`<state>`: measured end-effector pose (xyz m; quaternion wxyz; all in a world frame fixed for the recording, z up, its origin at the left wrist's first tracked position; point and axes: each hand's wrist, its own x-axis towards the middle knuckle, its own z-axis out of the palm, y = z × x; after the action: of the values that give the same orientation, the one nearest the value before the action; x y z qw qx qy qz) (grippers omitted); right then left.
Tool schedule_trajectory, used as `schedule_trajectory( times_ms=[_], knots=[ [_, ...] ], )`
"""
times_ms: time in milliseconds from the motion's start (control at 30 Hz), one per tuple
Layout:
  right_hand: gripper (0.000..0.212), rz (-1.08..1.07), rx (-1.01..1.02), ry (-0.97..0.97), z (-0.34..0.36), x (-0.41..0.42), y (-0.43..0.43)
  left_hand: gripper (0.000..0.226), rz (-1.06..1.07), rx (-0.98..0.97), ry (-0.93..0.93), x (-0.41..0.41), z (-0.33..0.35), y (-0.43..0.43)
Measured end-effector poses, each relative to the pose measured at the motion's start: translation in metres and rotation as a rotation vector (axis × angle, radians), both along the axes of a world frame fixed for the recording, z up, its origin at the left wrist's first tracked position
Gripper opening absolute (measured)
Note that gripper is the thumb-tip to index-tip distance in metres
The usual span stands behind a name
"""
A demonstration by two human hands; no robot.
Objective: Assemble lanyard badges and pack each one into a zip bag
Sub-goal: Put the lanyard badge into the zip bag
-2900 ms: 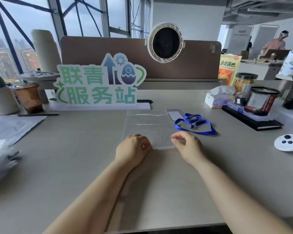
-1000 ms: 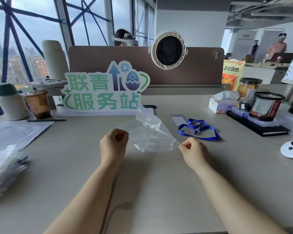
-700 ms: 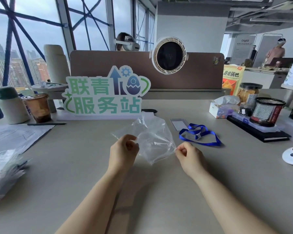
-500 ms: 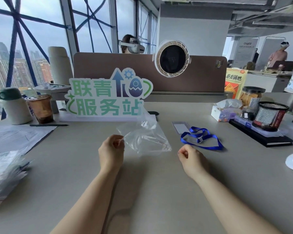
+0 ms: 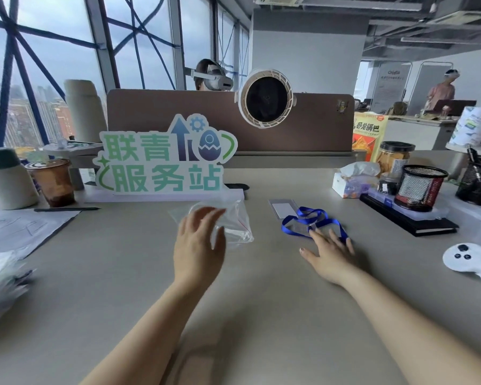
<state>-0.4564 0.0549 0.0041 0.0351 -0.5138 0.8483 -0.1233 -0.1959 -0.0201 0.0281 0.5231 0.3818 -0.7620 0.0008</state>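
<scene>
L hand (image 5: 199, 245) fingers spread, holding nothing; bag (image 5: 233, 226) loose just past it. R hand (image 5: 328, 251) flat and empty, fingertips at lanyard (image 5: 292, 226). Risk: loops may snag on pickup.

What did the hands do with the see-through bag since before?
Both hands pinched the zip bag and lifted it off the desk. Then the right hand let go and moved right to the blue lanyard, fingers flat. The left hand opened too; the bag now sits by its fingers. Lanyard, badge holder and sign stayed put.
</scene>
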Motion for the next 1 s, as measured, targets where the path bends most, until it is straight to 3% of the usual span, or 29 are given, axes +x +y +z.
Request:
schedule_trajectory(
  times_ms=[133,233,333,433,533,633,833,1000],
  knots=[
    [0.046,0.004,-0.068,0.066,0.001,-0.007,0.014,0.034,-0.323,0.096,-0.274,-0.04,-0.007,0.019],
    [0.03,-0.042,-0.218,0.149,0.001,-0.013,0.02,0.041,-0.394,0.292,-0.381,-0.073,-0.019,0.019],
    [0.026,-0.08,-0.284,0.212,0.005,-0.023,0.014,0.05,-0.361,0.442,-0.458,-0.102,-0.026,0.008],
    [0.015,-0.007,-0.354,0.142,0.001,-0.04,-0.003,0.054,-0.272,0.516,-0.494,-0.125,-0.03,-0.007],
    [0.032,0.117,-0.362,0.042,-0.006,-0.052,-0.025,0.057,-0.18,0.505,-0.535,-0.147,-0.03,-0.025],
    [0.037,0.147,-0.291,0.081,-0.01,-0.056,-0.039,0.056,-0.159,0.498,-0.635,-0.167,-0.03,-0.044],
    [0.011,-0.054,-0.392,0.14,-0.012,-0.065,-0.034,0.053,-0.165,0.516,-0.727,-0.186,-0.031,-0.065],
    [0.01,-0.202,-0.619,0.103,-0.006,-0.063,-0.024,0.053,-0.174,0.474,-0.685,-0.165,-0.028,-0.044]
  ],
)
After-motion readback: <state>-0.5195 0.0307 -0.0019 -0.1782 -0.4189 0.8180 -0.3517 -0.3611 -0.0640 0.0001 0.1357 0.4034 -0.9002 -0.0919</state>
